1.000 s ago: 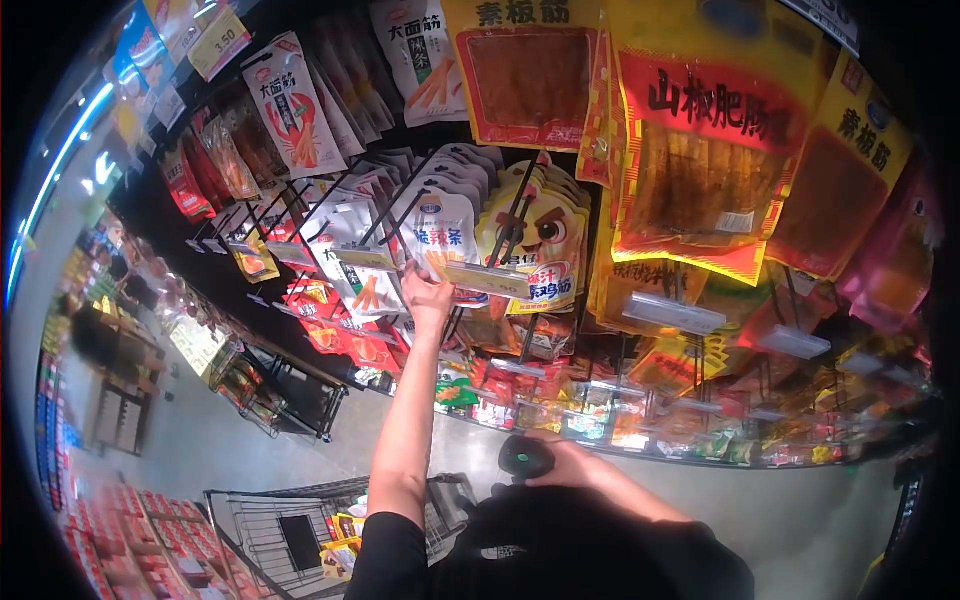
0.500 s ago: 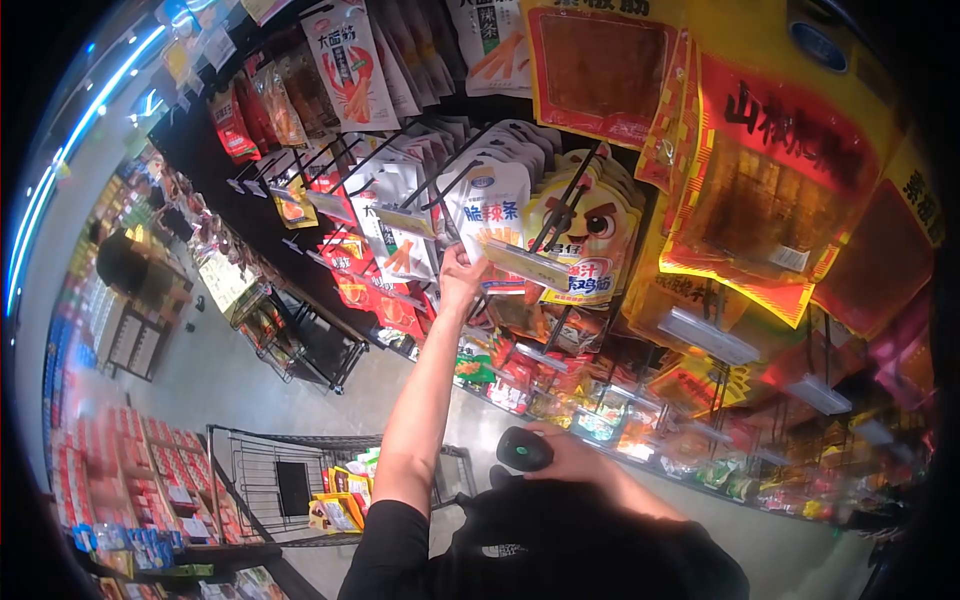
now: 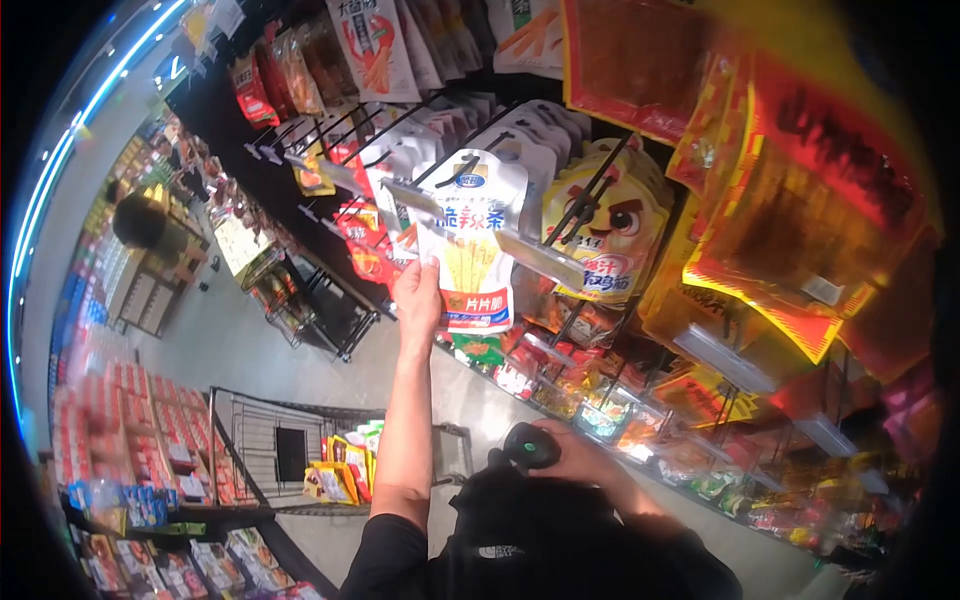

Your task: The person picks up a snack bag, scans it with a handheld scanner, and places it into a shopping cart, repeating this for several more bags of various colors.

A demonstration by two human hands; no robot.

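Observation:
My left hand (image 3: pixel 417 297) is raised to the hanging display and grips the lower left edge of a white snack pouch (image 3: pixel 473 240) with blue and red print. The pouch hangs near the front end of a metal peg hook (image 3: pixel 470 170). My right hand (image 3: pixel 568 458) is held low near my chest, closed around a black handheld scanner (image 3: pixel 529 446). To the right of the white pouch hang yellow pouches with a cartoon face (image 3: pixel 608 232).
Large yellow and red snack bags (image 3: pixel 800 190) hang at the upper right. More packets fill the racks (image 3: pixel 330 110) to the left and the shelf (image 3: pixel 620 410) below. A wire shopping cart (image 3: pixel 290 465) with several packets stands below left. A person (image 3: pixel 140 220) stands far down the aisle.
The white pouch has slid forward along the peg toward me, with my left hand lower on it now. The view has shifted toward the shelf. My right hand keeps the scanner.

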